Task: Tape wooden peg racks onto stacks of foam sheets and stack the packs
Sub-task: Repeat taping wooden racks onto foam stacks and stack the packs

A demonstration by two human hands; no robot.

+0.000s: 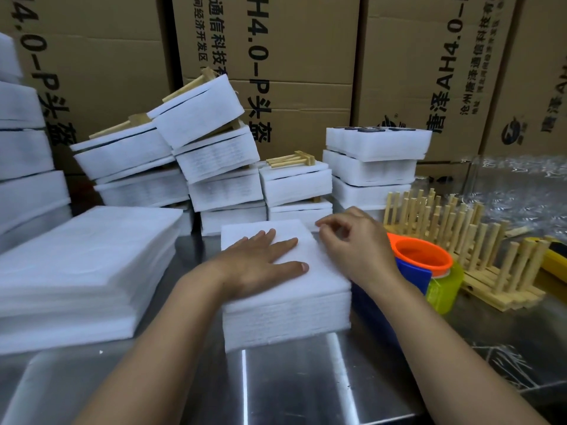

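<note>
A stack of white foam sheets (285, 305) lies on the steel table in front of me. My left hand (260, 262) rests flat on top of it, fingers straight. My right hand (352, 243) hovers over the stack's far right corner with fingers loosely curled; it holds nothing that I can see. Several wooden peg racks (460, 237) stand upright at the right. An orange tape roll on a blue and green dispenser (426, 265) sits just right of my right wrist. Finished packs (214, 167), foam with racks on them, are piled behind.
A larger pile of loose foam sheets (82, 271) lies at the left. Cardboard boxes (291, 56) form a wall at the back. Bubble wrap (521, 185) lies at the far right, with a yellow object (555, 262) by the frame's edge. The steel table (291, 388) shows near me.
</note>
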